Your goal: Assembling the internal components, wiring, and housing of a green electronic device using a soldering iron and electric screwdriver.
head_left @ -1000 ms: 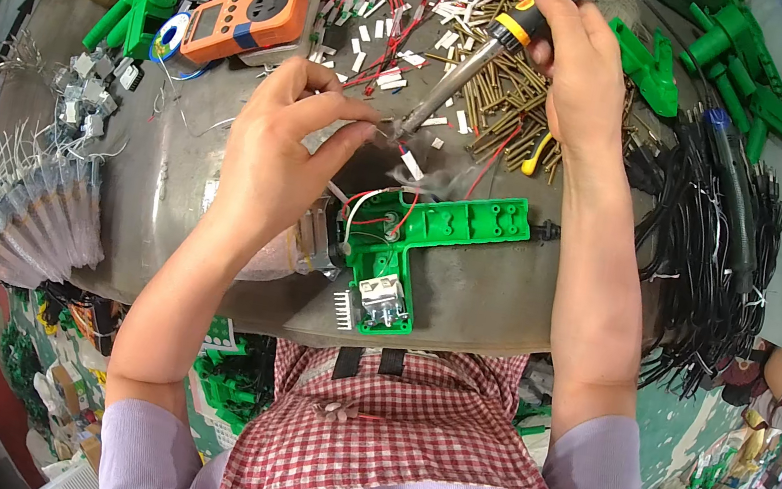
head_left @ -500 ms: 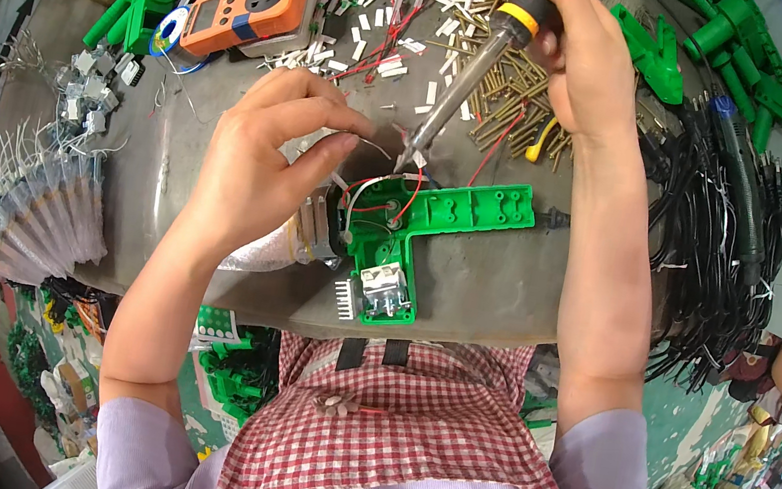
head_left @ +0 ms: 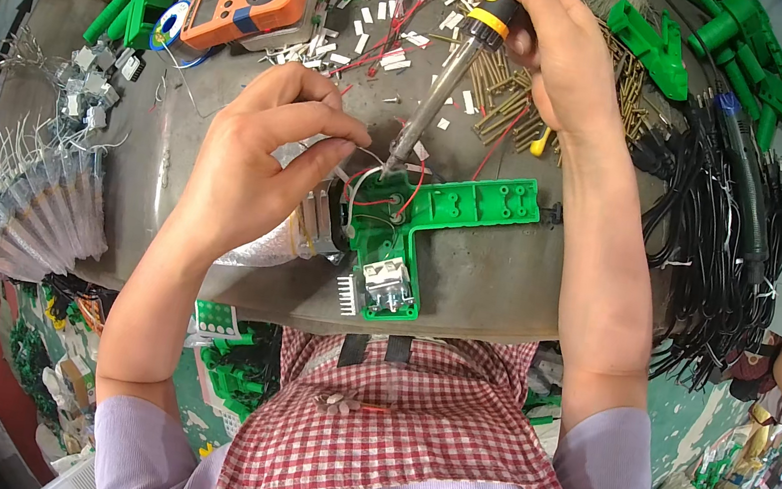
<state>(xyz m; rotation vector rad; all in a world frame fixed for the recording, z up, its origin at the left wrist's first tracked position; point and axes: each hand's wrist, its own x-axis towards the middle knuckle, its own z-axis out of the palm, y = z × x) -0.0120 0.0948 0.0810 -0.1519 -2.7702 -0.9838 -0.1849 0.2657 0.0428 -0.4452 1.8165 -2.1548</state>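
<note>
My right hand [head_left: 569, 69] grips a soldering iron [head_left: 438, 95] by its black and yellow handle, tip slanting down to the left. Its tip is at the wires on the upper left of a green plastic half-shell [head_left: 462, 208]. The shell is T-shaped and open upward; red and white wires lie inside, and a white and clear block [head_left: 386, 282] sits in its near end. Thumb and forefinger of my left hand [head_left: 257, 159] pinch a thin solder wire [head_left: 373, 154] whose end reaches toward the iron tip. Whether the tip touches a joint is too small to tell.
An orange meter [head_left: 247, 6] and a solder wire spool [head_left: 170, 25] lie at the back left. Long screws [head_left: 499, 94] and red wires are scattered behind the shell. Bundled black cables [head_left: 719, 213] lie right, bagged parts [head_left: 47, 213] left. Bubble-wrapped material [head_left: 259, 245] is beside the shell.
The soldering iron and my right hand have shifted slightly left, bringing the tip a little lower and leftward over the shell's wires. My left hand keeps its pinch, nearly still.
</note>
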